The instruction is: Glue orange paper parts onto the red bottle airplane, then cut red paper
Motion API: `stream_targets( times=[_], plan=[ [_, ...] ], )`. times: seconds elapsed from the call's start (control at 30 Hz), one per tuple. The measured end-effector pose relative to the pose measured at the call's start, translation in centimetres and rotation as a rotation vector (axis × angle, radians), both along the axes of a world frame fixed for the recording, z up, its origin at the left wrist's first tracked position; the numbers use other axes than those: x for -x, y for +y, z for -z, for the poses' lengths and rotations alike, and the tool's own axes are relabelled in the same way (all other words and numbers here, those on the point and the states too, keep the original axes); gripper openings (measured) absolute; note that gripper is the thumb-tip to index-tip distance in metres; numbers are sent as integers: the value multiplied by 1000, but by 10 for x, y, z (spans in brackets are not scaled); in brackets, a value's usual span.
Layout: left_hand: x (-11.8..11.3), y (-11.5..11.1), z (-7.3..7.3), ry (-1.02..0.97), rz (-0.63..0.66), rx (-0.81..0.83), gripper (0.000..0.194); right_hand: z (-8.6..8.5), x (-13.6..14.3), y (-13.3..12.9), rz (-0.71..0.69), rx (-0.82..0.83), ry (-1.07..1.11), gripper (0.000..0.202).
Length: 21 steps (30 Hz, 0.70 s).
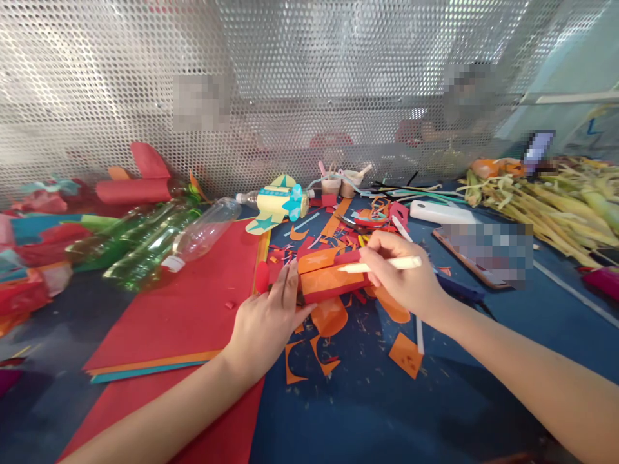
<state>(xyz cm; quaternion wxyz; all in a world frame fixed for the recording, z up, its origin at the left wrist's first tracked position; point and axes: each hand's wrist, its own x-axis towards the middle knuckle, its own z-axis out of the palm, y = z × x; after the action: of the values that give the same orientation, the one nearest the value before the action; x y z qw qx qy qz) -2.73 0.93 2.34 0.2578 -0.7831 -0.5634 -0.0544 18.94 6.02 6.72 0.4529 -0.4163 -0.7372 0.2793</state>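
Note:
A red and orange paper-wrapped piece (329, 280) lies on its side at the middle of the blue table. My left hand (265, 322) rests against its left end, fingers stretched out over the edge and thumb below. In my right hand (401, 274) is a cream-coloured pen (403, 263), gripped between thumb and fingers, with its tip over the orange paper. Orange rounded shapes (330, 316) stick out below the piece. Whether the left fingertips grip its end is hard to tell.
Red sheets (193, 309) lie at the left, below green bottles (145, 245) and a clear bottle (207, 229). Paper scraps (406, 354) surround the piece. A yellow paper-covered bottle (275, 203) and cups stand behind; a phone (476, 258) and corn husks (556, 206) are right.

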Motion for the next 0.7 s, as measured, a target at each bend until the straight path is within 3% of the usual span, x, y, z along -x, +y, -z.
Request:
stream_targets(
  times=[0.2,0.47,0.7],
  plan=[
    [-1,1,1,-19,0,5,53,-11,-9,8,110,-73,-24,33],
    [3,3,5,0,73,-138,56,-8,-9,10,117,-164,-85,32],
    [2,3,5,-13,79,-144,56,-5,-9,11,109,-177,-94,32]
  ],
)
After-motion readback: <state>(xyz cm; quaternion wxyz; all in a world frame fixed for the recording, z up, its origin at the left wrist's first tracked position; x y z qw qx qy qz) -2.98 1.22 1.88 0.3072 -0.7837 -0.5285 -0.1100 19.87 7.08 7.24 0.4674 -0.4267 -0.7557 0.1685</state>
